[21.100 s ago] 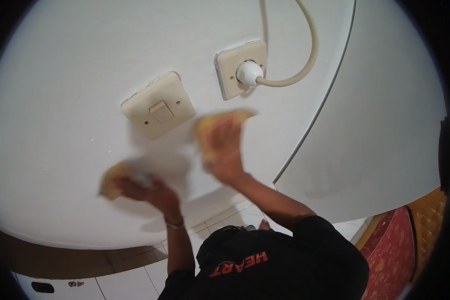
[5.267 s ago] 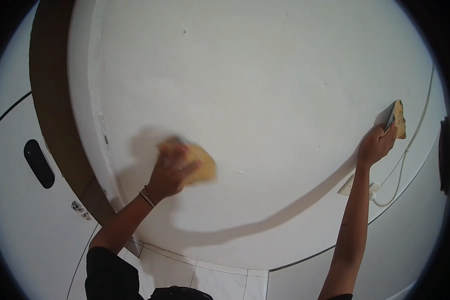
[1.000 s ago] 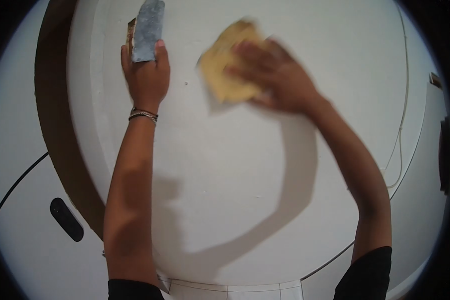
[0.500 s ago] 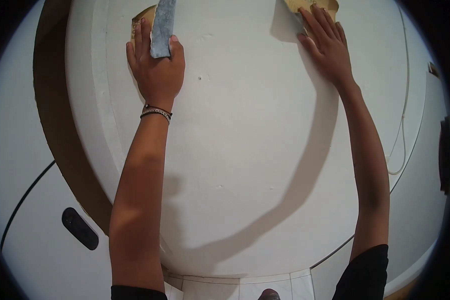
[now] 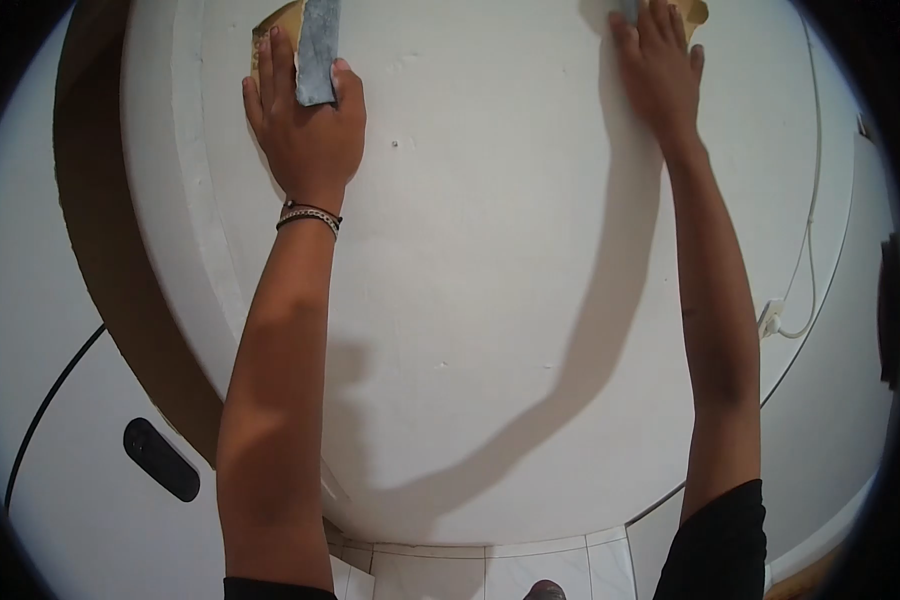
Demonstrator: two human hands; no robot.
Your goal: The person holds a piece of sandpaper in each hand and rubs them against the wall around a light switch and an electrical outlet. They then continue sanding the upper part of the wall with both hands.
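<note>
My left hand (image 5: 308, 135) lies against a white wall (image 5: 470, 250) at the upper left, fingers pointing up. Under and between its fingers is a piece of sandpaper (image 5: 317, 55), with a grey gritty strip folded over the hand and a tan printed backing. A beaded bracelet circles that wrist. At the top right, my right hand (image 5: 660, 80) presses a second sandpaper piece (image 5: 695, 15) to the wall. Its tan edge shows beside the fingers and a bit of grey by the thumb; the frame's top edge cuts off the rest.
A white cable and plug (image 5: 773, 322) are on the wall at right. A brown board edge (image 5: 135, 270) runs down the left, near a dark oblong object (image 5: 161, 460) and a black cable (image 5: 50, 410). White floor tiles (image 5: 430, 575) and a shoe tip (image 5: 545, 590) lie below.
My right hand has slid up the wall with its sandpaper, and its forearm shifted left, uncovering the plug. My left hand stays at about the same wall spot; the view moved slightly.
</note>
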